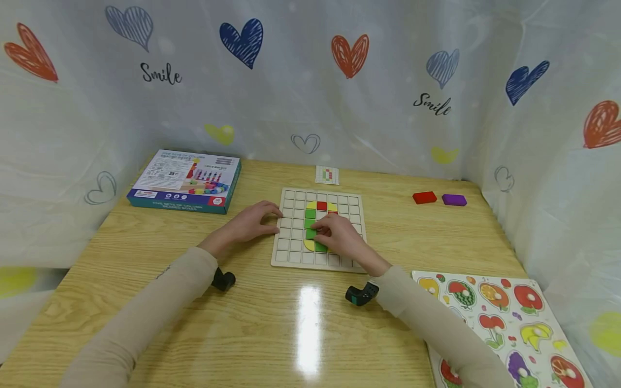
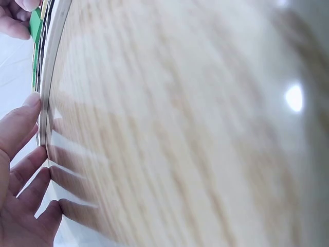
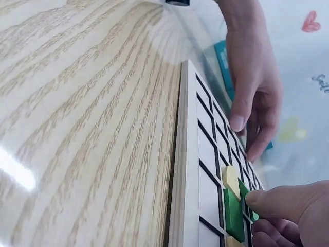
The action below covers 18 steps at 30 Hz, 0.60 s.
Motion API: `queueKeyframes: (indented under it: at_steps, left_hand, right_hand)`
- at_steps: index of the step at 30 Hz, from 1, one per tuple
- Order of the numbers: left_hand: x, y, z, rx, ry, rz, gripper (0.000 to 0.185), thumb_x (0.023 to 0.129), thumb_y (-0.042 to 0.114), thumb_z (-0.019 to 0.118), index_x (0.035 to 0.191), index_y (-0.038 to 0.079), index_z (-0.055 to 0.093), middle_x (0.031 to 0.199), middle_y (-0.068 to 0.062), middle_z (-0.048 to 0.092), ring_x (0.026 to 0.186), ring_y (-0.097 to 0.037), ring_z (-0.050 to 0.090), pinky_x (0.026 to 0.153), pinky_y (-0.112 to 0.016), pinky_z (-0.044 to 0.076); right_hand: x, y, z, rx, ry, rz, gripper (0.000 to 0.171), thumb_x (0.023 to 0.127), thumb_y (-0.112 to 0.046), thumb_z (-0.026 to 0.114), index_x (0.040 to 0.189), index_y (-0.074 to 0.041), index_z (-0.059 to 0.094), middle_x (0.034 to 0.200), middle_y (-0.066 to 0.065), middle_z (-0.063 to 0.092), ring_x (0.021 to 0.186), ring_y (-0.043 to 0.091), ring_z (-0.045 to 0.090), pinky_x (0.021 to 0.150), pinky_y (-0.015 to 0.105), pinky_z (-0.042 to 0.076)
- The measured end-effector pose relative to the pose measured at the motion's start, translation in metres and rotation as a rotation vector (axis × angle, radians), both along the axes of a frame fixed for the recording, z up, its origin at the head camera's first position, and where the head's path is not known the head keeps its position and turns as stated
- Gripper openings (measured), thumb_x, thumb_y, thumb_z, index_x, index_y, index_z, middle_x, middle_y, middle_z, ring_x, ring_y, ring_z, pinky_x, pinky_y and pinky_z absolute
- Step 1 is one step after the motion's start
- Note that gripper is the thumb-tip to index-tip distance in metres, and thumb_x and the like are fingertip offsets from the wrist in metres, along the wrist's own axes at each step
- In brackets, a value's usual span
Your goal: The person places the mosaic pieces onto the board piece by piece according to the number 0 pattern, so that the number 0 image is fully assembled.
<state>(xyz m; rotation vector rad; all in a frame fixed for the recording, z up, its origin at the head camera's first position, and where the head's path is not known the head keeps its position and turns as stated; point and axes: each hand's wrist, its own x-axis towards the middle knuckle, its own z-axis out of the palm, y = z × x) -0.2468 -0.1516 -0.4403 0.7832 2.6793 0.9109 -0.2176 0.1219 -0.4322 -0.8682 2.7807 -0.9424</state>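
Green tile [image 1: 310,233] sits in the wooden grid board [image 1: 291,253], mid-board, and I see my right hand [image 1: 342,237] on it, fingertips [image 3: 257,197] curled and pressing its edge down into a square cell. It is flat, glossy, square-cornered, darker than the pale unpainted wood around it. Above it in the same column more green tiles, yellow quarter-round pieces and a red square [image 1: 322,205] build a small figure. My left hand [image 1: 249,222] lies flat at the board's left rim, fingers [image 2: 20,128] straight and slightly spread, tips touching the raised frame, holding nothing. The board's left columns and bottom row show bare cells with thin dark dividers. Left of the board, open table [image 1: 145,258], blond wood grain under a shiny coat that throws a bright glare near the front edge. Further left, a blue cardboard game box [image 1: 186,180] lies well apart. A small pattern card [image 1: 327,174] lies just beyond the board's far edge. Right, a red block [image 1: 424,197] and a purple block [image 1: 454,200] lie side by side, near each other, well clear. Front right corner, a fruit peg puzzle [image 1: 509,323] reaches the table's edge, my sleeve crossing it. White heart-printed curtain [image 1: 310,81] walls three sides.
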Motion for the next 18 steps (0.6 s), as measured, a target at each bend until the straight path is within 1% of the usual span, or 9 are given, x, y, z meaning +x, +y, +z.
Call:
queueKeyframes:
  at_steps: [7, 14, 18]
  left_hand:
    - [0.0008, 0.0013, 0.0011, 0.009, -0.010, 0.001, 0.037, 0.092, 0.023, 0.070, 0.124, 0.007, 0.062, 0.137, -0.015, 0.050, 0.132, -0.033, 0.043, 0.111, -0.049, 0.033]
    - [-0.0002, 0.0018, 0.0011, 0.006, -0.015, 0.003, 0.037, 0.092, 0.024, 0.070, 0.125, 0.008, 0.062, 0.137, -0.013, 0.050, 0.131, -0.031, 0.044, 0.111, -0.048, 0.033]
    - [-0.0002, 0.0020, 0.0018, 0.008, -0.018, 0.004, 0.037, 0.092, 0.024, 0.070, 0.125, 0.008, 0.062, 0.137, -0.013, 0.051, 0.131, -0.031, 0.044, 0.111, -0.048, 0.033]
  right_hand:
    - [-0.0005, -0.0034, -0.0009, 0.023, -0.015, -0.004, 0.024, 0.089, -0.013, 0.073, 0.111, -0.005, 0.073, 0.098, 0.005, 0.065, 0.085, 0.015, 0.058, 0.074, 0.028, 0.050]
    - [0.0009, -0.0027, -0.0001, 0.033, 0.002, -0.010, 0.021, 0.091, -0.010, 0.070, 0.110, -0.005, 0.074, 0.097, 0.005, 0.065, 0.084, 0.015, 0.056, 0.072, 0.029, 0.049]
    - [0.0013, -0.0028, -0.0004, 0.034, 0.004, -0.015, 0.020, 0.090, -0.010, 0.070, 0.109, -0.005, 0.074, 0.096, 0.005, 0.065, 0.083, 0.015, 0.056, 0.072, 0.029, 0.048]
